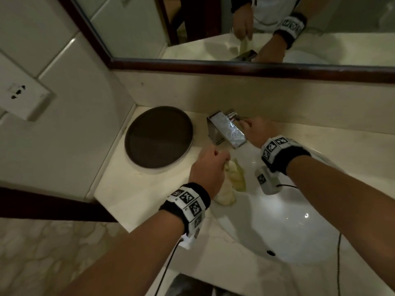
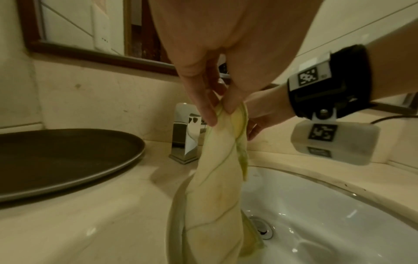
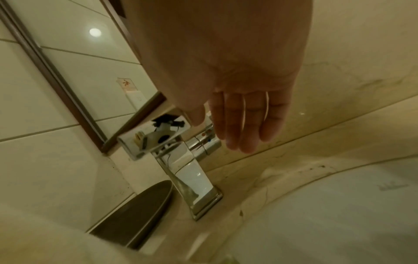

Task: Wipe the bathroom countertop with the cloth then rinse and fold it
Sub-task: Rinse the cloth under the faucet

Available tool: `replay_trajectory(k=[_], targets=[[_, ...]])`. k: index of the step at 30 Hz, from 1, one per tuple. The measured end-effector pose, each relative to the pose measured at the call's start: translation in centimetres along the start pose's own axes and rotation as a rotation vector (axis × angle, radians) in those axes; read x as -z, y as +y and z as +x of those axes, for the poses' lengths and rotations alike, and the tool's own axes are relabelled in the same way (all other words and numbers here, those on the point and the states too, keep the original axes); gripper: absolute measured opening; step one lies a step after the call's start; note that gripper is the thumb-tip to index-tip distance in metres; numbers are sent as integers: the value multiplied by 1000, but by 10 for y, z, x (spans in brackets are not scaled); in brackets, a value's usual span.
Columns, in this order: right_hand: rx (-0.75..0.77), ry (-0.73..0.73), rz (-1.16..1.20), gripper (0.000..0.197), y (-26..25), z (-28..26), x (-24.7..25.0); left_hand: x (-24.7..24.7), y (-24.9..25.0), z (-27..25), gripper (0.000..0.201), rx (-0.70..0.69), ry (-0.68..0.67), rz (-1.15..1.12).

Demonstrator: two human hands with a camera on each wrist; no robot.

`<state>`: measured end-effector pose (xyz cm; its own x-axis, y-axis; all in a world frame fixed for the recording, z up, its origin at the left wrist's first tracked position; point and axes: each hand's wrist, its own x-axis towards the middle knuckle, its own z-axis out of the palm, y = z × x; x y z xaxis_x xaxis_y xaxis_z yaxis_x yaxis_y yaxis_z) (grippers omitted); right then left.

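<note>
Step in hand: judged from the scene, this is the start of the rinse; the right hand [image 1: 255, 130] reaches to the faucet [image 1: 226, 130] while the cloth [image 1: 232, 182] waits over the sink [image 1: 299, 231].

Left hand: the left hand [image 1: 208, 167] pinches the top of the cloth between thumb and fingers [image 2: 203, 107]; the cloth hangs down as a twisted pale yellow rope, its lower end inside the basin near the rim at 9 o'clock.

Right hand: its fingers [image 3: 244, 125] are straight and together, spread over the handle [image 3: 204, 141] behind the spout at 12 o'clock of the basin; whether they already touch the handle, the views do not show clearly.

Water: no stream is visible under the spout.

Table: the pale marble table [image 1: 132, 193] carries a dark round tray [image 1: 158, 136] at 10 o'clock from the basin, just beside the faucet.

How to do it well: the handle should probably be moved gently, so the flow does not splash on the wiped table. The cloth is better brought under the spout and opened from its twist, otherwise the inner folds stay dirty.

Risk: the hanging end lies close to the drain [image 2: 262, 226]; it should be kept above it.

Care: the wrist devices and their cables should likely stay out of the water.
</note>
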<state>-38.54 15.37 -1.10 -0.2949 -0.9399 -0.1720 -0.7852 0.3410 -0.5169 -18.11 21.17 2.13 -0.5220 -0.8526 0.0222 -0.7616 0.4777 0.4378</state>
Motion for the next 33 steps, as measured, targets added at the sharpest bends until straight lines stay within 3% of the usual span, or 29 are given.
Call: replay_trajectory(k=[6, 10, 12, 14, 16, 18, 20, 22, 25, 27, 30, 33], targets=[[17, 24, -233, 43, 9, 22, 4, -6, -3, 4, 21, 15, -85, -160], [-52, -2, -88, 46, 12, 24, 5, -10, -3, 11, 24, 190, -80, -376], [-148, -18, 189, 49, 14, 14, -4, -13, -1, 17, 25, 286, -104, -500], [-267, -115, 454, 39, 25, -4, -22, -17, 0, 20, 25, 361, -135, -652], [-306, -332, 533, 26, 40, -26, -39, -21, 0, 23, 27, 412, -183, -801], [-280, -571, 544, 51, 51, -49, -51, -26, -1, 26, 27, 440, -222, -959], [-176, -667, 417, 70, 52, -65, -63, -27, 1, 28, 24, 460, -259, -1108], [-96, -628, 274, 57, 50, -68, -74, -30, 1, 32, 24, 474, -280, -1137], [-70, -407, 57, 30, 55, -63, -77, -29, -10, 35, 25, 499, -254, -1077], [-99, -257, 107, 13, 62, -59, -70, -29, -23, 37, 27, 506, -216, -995], [-205, -164, 252, 18, 68, -54, -56, -33, -40, 39, 33, 480, -162, -750], [-292, -70, 402, 32, 58, -59, -46, -36, -40, 40, 26, 491, -303, -659]])
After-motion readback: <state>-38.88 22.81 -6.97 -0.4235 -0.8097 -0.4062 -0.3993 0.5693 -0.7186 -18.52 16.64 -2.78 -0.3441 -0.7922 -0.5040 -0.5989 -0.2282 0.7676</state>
